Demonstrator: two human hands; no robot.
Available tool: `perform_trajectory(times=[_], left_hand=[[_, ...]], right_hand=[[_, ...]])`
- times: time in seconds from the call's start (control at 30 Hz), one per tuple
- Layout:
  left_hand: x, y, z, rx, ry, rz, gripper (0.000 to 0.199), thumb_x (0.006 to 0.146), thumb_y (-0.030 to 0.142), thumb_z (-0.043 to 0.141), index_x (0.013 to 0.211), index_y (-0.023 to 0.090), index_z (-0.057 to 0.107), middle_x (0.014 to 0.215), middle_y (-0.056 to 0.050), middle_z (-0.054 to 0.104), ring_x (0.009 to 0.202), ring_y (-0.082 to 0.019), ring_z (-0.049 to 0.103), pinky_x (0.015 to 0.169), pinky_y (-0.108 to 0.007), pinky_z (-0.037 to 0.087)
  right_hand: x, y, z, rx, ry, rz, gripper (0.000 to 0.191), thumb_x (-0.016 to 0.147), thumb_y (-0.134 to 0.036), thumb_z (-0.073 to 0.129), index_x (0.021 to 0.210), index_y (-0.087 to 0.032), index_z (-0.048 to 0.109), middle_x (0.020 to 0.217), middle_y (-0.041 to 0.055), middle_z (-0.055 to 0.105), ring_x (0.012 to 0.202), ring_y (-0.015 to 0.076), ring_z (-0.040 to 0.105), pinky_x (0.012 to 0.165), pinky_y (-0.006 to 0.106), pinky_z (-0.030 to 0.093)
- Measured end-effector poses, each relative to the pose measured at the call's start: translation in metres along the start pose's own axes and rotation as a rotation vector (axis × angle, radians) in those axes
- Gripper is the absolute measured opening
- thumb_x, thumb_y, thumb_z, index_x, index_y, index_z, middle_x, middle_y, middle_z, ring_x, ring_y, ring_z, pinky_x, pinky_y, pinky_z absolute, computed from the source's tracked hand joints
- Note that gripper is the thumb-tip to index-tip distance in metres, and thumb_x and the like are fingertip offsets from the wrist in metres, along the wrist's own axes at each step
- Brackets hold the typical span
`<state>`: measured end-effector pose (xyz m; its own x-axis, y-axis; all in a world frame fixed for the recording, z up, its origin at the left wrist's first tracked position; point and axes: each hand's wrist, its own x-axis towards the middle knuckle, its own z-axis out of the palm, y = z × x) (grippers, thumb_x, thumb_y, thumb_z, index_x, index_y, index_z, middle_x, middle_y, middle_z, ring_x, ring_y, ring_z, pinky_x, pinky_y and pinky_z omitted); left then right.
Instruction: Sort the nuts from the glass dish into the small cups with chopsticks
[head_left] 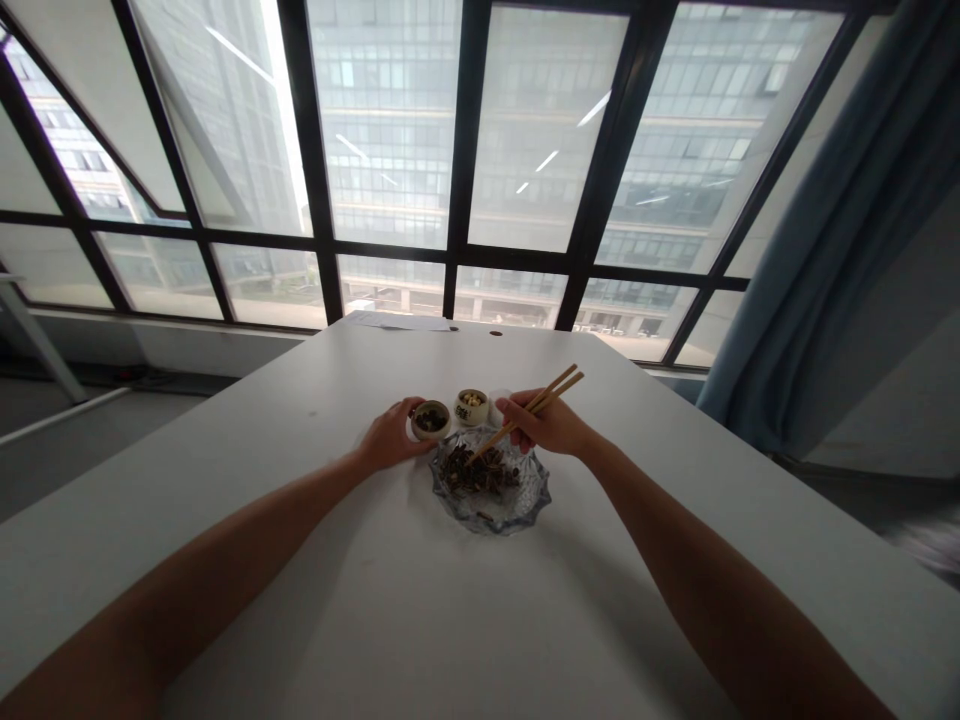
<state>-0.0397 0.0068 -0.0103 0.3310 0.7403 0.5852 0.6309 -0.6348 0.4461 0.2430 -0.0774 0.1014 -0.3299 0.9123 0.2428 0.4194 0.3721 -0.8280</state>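
Note:
A scalloped clear glass bowl (534, 492) stands on the white table, with dark brown dried pieces (480, 470) heaped mostly in its left and back part. My right hand (544, 422) is closed around a pair of wooden chopsticks (559, 386), whose tips point down into the pieces. Whether the tips pinch anything is too small to tell. At the bowl's back left edge, my left hand (394, 435) grips a small round cup (430, 420) with dark bits inside. Just right of that cup stands a second small cup (471, 408) with pale yellowish pieces and dark markings on its side.
Behind my right fingers a whitish, partly hidden object (501, 400) stands beside the second cup. White papers (401, 322) lie at the table's far edge (525, 328). Windows rise behind it, and a blue curtain (810, 260) hangs at the right.

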Motion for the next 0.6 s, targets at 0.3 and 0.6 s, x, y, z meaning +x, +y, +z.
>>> perform_trajectory(times=[0.3,0.6], left_hand=[[0.0,-0.007,0.005,0.081,0.05,0.095,0.066,0.072,0.037,0.078,0.132,0.023,0.052,0.128,-0.011,0.065,0.122,-0.03,0.062,0.098,-0.044,0.056],[0.0,-0.009,0.005,0.084,0.034,0.071,0.069,0.071,0.043,0.079,0.132,0.022,0.054,0.125,-0.011,0.067,0.116,-0.03,0.065,0.099,-0.046,0.055]], right_hand=[[0.008,0.003,-0.013,0.273,0.251,-0.057,0.067,0.067,-0.083,0.069,0.063,-0.016,0.063,0.044,0.0037,0.062,0.031,0.0131,0.054,0.03,0.022,0.042],[0.005,0.012,-0.025,0.014,0.529,-0.201,0.066,0.08,-0.082,0.056,0.065,-0.018,0.062,0.051,0.0046,0.065,0.038,0.014,0.058,0.039,0.025,0.046]])
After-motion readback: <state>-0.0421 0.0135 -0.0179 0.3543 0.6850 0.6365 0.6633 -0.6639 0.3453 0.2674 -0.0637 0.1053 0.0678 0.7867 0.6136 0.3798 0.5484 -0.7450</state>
